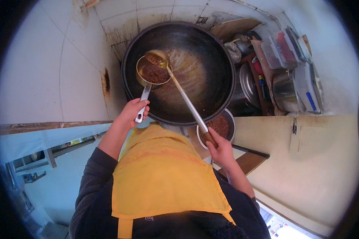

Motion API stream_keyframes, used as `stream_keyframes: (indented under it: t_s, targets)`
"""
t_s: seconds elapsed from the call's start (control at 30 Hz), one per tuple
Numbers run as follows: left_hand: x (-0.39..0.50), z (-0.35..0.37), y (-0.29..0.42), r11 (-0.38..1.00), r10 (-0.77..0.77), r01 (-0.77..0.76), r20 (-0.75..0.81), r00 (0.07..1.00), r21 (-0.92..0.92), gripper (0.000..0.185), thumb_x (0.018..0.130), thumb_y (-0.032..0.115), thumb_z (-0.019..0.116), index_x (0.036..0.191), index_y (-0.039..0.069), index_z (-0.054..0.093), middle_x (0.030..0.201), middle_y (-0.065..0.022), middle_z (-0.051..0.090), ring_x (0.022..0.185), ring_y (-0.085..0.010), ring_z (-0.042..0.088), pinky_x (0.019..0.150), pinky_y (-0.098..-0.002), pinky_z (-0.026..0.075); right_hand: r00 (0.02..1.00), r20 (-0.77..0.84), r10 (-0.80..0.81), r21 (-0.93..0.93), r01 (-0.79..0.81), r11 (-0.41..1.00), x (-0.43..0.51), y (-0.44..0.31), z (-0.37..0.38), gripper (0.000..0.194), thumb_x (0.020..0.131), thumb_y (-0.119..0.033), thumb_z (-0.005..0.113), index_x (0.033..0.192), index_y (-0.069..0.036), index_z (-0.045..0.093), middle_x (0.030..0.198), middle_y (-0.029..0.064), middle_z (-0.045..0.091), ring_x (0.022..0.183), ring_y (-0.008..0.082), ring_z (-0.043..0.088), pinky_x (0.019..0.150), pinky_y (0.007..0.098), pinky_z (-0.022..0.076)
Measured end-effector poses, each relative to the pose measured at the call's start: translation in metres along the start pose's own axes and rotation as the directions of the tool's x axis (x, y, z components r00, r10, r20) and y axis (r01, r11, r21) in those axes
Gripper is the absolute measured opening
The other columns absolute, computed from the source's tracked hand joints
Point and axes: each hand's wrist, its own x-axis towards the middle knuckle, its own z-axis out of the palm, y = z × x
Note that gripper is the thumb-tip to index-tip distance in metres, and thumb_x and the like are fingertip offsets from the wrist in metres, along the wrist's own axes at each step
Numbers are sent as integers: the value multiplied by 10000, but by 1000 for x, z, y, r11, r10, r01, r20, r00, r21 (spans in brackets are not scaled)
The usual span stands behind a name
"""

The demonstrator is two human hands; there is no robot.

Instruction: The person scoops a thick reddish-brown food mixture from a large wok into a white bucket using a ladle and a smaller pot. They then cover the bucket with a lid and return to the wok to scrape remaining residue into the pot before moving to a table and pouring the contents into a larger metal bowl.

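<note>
My left hand (135, 111) grips the handle of a round strainer (153, 74), which holds dark reddish-brown, crumbly food over the left part of a large black wok (194, 38). In my right hand (220, 146) is the wooden grip of a long metal ladle (184, 94). The ladle's bowl lies at the strainer's upper edge, with some of the same food in it. An oily, brownish film coats the wok's middle. Right of the wok's near edge stands a metal pot (232, 127) of reddish-brown crumbly food, partly under my right hand and the ladle's handle.
Stained white tiles (119, 15) rise behind and left of the wok. To the right, a shelf holds plastic containers (275, 50), a metal pot (284, 86) and a round metal lid (248, 77). A yellow apron (167, 179) covers my front, close to the wok's near rim.
</note>
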Motion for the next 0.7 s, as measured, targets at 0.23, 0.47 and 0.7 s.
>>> stream_keyframes:
  t_s: [0.23, 0.47, 0.7]
  targets:
    - [-1, -1, -7, 999, 3, 0, -89, 996, 36, 141, 908, 170, 572, 984, 56, 537, 687, -16, 554, 532, -99, 510, 439, -242, 426, 890, 298, 346, 813, -427, 396, 50, 72, -1, 368, 945, -141, 507, 1286, -6, 477, 672, 22, 540, 480, 83, 475, 415, 207, 368]
    - [-12, 20, -11, 997, 70, -64, -220, 973, 34, 212, 918, 205, 565, 1062, 55, 523, 701, -11, 536, 528, -91, 491, 434, -228, 397, 965, -98, 245, -144, -257, 955, 194, 204, 2, 345, 855, -213, 517, 1152, -46, 572, 921, 208, 647, 871, 383, 613, 764, 448, 490]
    - [-8, 38, -2, 995, 97, -93, -271, 958, 28, 227, 940, 201, 517, 1100, 40, 522, 681, 1, 520, 510, -67, 468, 402, -212, 388, 939, 73, 335, -87, -329, 940, 234, 228, 42, 279, 820, -187, 522, 1056, -65, 608, 981, 215, 637, 925, 406, 599, 814, 461, 492]
